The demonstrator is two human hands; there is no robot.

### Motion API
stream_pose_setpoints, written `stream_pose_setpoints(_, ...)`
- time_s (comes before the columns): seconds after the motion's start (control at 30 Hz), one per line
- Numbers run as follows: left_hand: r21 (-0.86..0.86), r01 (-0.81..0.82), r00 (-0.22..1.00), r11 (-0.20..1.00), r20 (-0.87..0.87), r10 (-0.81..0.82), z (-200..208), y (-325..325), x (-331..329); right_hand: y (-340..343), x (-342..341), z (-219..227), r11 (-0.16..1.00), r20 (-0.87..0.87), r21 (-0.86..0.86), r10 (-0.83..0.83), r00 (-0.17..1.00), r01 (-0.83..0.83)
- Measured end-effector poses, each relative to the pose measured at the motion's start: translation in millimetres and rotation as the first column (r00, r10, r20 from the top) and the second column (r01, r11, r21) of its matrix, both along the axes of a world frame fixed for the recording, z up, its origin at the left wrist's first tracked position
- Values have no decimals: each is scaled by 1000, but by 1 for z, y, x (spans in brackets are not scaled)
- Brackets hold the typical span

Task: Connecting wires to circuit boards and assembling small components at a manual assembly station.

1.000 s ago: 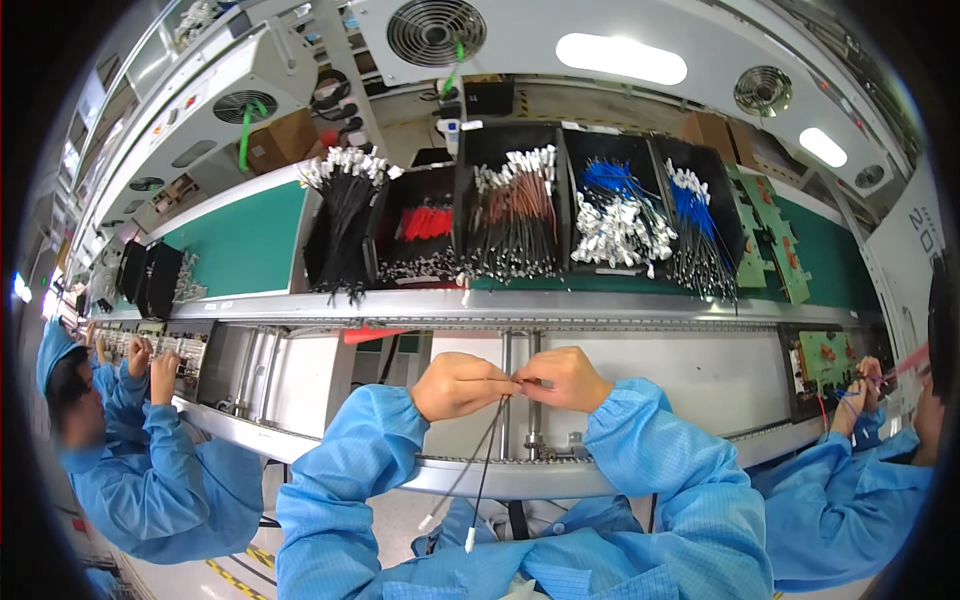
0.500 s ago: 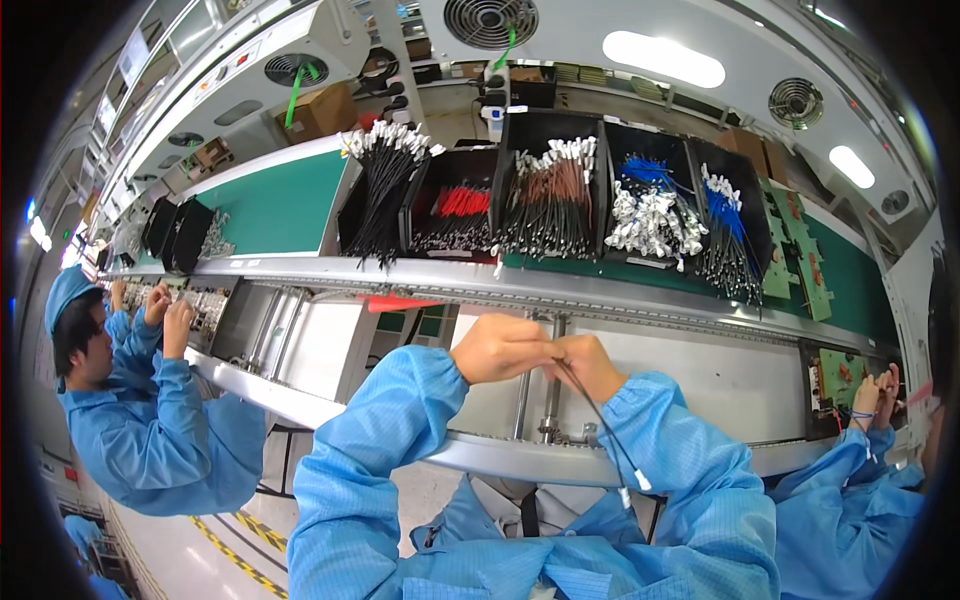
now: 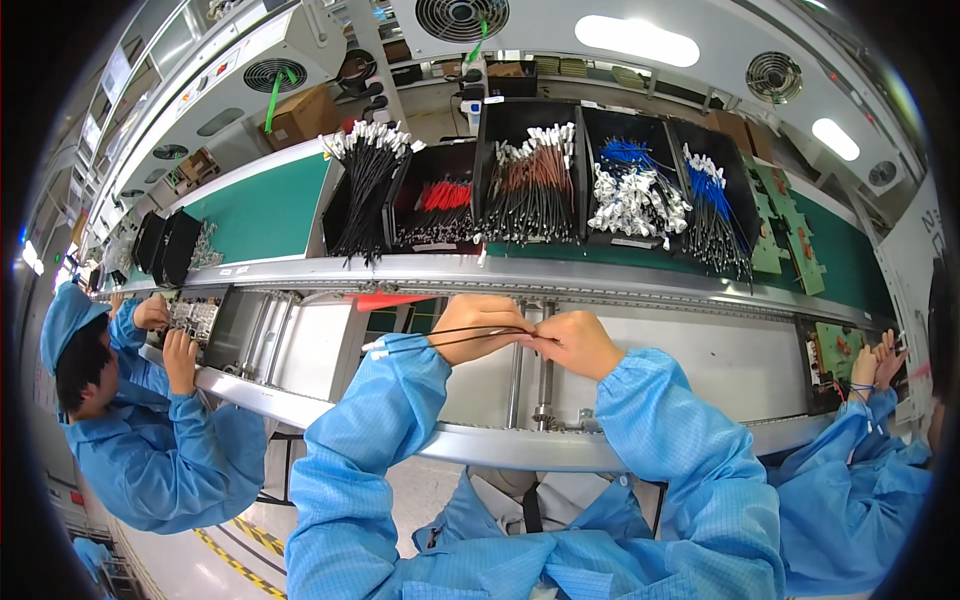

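Note:
Thin black wires [image 3: 412, 337] with white connector ends stretch across my left hand toward its sleeve. My left hand [image 3: 482, 327] pinches them over the conveyor, fingertips almost meeting those of my right hand [image 3: 577, 342]. The right fingers are closed on the wires' other end, whose tip they hide. Beyond my hands, black bins hold bundled wires: black ones with white connectors [image 3: 365, 195], red ones [image 3: 445, 195], brown ones [image 3: 535, 170], white connectors on wires [image 3: 640, 200] and blue ones [image 3: 710, 190].
A metal conveyor rail [image 3: 520, 448] runs between my body and hands. Green circuit boards [image 3: 800, 240] lean right of the bins; another board [image 3: 838, 350] lies on the line at right. Co-workers in blue sit at left [image 3: 160, 430] and right [image 3: 850, 520].
The wires' connector ends have swung from hanging down at the right to lying leftward over my left hand. Both hands stay together, and the view has shifted slightly.

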State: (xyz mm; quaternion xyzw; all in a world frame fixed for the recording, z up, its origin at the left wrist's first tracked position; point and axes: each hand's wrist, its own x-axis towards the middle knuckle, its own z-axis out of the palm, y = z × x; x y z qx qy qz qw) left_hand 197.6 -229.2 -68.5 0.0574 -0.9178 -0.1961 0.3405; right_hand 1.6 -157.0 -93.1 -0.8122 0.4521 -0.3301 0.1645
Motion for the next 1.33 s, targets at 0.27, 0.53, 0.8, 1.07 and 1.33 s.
stream_pose_setpoints(0.27,-12,-52,998,999,37,52,0,-1,1,2,5,-2,989,141,126,54,989,-72)
stream_pose_setpoints(0.53,-34,-20,998,999,53,22,6,1,5,4,5,0,958,138,269,66,988,-101)
stream_pose_setpoints(0.8,-49,12,999,999,45,-10,3,1,3,2,4,-3,976,64,195,88,994,-99)
stream_pose_setpoints(1.07,-21,41,993,999,109,-39,8,-1,6,0,3,-11,983,17,157,99,995,-100)
stream_pose_setpoints(1.33,-5,-3,996,1000,84,4,7,0,8,2,7,-7,957,99,266,93,991,-117)
